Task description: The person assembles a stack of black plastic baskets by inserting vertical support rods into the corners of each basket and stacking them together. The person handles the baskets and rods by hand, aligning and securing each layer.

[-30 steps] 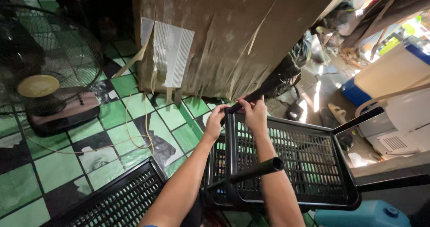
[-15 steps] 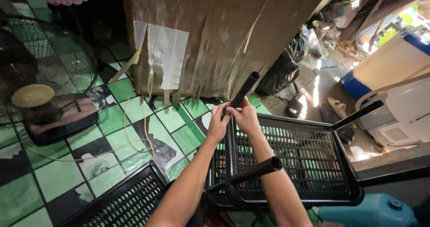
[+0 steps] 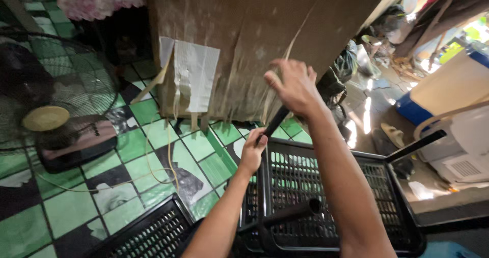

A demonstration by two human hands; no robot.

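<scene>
— What's around you down there?

— A floor of green and black tiles [image 3: 71,207], and a big brown cardboard sheet [image 3: 265,34] standing just beyond my hands. Far to the left of my hands a fan [image 3: 51,120] lies on the tiles. Nearer, below my left forearm, is the corner of a black slotted shelf panel [image 3: 147,235].

— And your hands?

— My left hand [image 3: 253,151] is closed around the lower part of a black tube [image 3: 275,123], at the near-left corner of the black plastic rack [image 3: 326,186]. My right hand [image 3: 294,87] is higher, fingers curled over the tube's top end, so the tube runs tilted between the two hands, touching both.

— Where's the rack itself?

— Directly under my right forearm, its slotted tray spreading to the right of my left hand. Another black tube [image 3: 288,214] pokes up toward me beneath my arms, and one more [image 3: 415,146] sticks out at the rack's far right corner. Beyond that, right of both hands, sits a white and blue appliance [image 3: 458,115].
</scene>
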